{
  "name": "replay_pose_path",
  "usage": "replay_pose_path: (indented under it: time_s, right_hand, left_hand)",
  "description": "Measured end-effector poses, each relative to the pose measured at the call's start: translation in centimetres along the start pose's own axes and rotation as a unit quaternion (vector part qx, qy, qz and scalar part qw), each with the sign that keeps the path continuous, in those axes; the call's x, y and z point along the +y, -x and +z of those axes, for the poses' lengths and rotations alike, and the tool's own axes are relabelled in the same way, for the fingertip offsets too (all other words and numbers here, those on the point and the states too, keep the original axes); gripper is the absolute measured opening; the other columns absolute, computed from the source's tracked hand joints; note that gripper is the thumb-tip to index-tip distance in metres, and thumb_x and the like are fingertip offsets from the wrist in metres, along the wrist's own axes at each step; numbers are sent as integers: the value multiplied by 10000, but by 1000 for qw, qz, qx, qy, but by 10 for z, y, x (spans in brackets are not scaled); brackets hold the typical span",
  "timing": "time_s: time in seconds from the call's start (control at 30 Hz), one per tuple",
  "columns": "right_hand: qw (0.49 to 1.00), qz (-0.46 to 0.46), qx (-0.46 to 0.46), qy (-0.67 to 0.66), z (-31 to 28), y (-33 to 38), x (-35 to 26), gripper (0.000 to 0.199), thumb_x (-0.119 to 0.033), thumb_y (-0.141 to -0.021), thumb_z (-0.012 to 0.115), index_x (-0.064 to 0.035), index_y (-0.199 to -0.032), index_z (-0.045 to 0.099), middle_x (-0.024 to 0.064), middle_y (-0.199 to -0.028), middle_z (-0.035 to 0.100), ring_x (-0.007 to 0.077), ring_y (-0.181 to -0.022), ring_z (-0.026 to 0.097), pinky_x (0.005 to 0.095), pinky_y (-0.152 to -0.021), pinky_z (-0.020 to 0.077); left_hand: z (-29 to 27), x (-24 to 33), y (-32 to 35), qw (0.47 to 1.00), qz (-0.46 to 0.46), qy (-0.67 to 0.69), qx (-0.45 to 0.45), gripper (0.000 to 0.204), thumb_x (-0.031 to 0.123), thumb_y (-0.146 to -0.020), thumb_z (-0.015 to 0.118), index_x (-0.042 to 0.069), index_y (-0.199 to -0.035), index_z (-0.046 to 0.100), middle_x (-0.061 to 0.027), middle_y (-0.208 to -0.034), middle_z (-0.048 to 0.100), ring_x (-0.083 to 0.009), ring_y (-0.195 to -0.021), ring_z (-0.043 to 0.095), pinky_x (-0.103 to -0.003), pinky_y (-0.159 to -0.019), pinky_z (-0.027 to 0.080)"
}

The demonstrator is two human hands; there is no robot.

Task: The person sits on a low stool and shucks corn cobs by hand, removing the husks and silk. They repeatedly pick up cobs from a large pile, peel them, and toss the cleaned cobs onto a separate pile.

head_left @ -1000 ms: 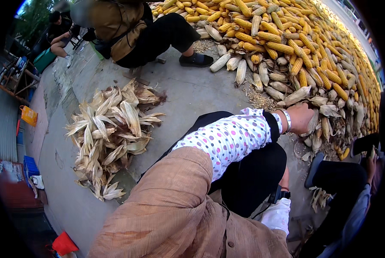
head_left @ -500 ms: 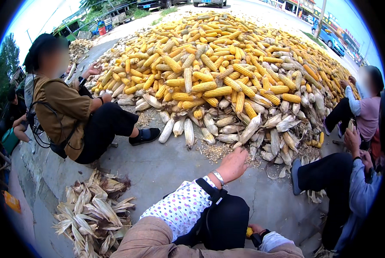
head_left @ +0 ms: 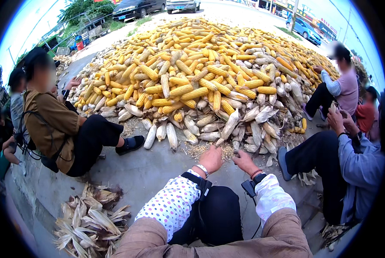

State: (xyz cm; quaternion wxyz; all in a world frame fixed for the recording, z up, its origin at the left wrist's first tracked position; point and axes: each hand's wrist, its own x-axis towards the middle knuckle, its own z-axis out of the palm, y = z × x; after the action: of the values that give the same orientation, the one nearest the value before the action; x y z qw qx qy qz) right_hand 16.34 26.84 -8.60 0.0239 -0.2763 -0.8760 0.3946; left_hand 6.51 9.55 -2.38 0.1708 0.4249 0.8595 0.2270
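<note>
My left hand point(head_left: 211, 159), fingers curled, is at the lower tip of a pale unhusked ear of corn point(head_left: 229, 127) at the pile's near edge. It appears to pinch that tip. My right hand point(head_left: 245, 163) is just to its right, fingers bent and close together. A small dark bit shows at their ends, too small to name. Loose kernels point(head_left: 197, 150) are scattered on the concrete beside both hands. Beyond them rises a big pile of corn point(head_left: 192, 81), bare yellow ears above and pale husked ears along the bottom.
A heap of stripped husks point(head_left: 91, 219) lies at my lower left. One person in a brown top point(head_left: 50, 116) sits at left. At right sit a person in grey-blue point(head_left: 360, 167), hands around an ear, and one in pink point(head_left: 346, 88). Parked vehicles point(head_left: 136, 7) stand behind the pile.
My right hand has come up from beside my knee to the pile's edge; the yellow ear seen there is out of sight. My left hand has closed in on the pale ear's tip. The view has shifted.
</note>
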Motion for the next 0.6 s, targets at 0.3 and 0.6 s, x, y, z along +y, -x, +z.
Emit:
replay_pose_path:
  time_s: [0.3, 0.6]
  right_hand:
    - [890, 243, -383, -48, 115, 270, 193, 385, -307, -778, 628, -62, -1076, 615, 97, -960, 639, 227, -822, 621, 376, -641, 500]
    - [892, 185, -407, -63, 150, 300, 220, 379, -299, -779, 620, -60, -1073, 616, 109, -966, 638, 242, -837, 617, 382, -658, 496]
  left_hand:
    - [-10, -23, 6, 998, 15, -40, 45, 424, 292, -775, 644, 0, -1072, 563, -245, -1083, 541, -403, -1007, 547, -441, -859, 454]
    - [-35, -20, 6, 1000, 0, 19, -14, 491, 302, -812, 633, -36, -1160, 554, -225, -1133, 578, -319, -1056, 559, -349, -912, 430]
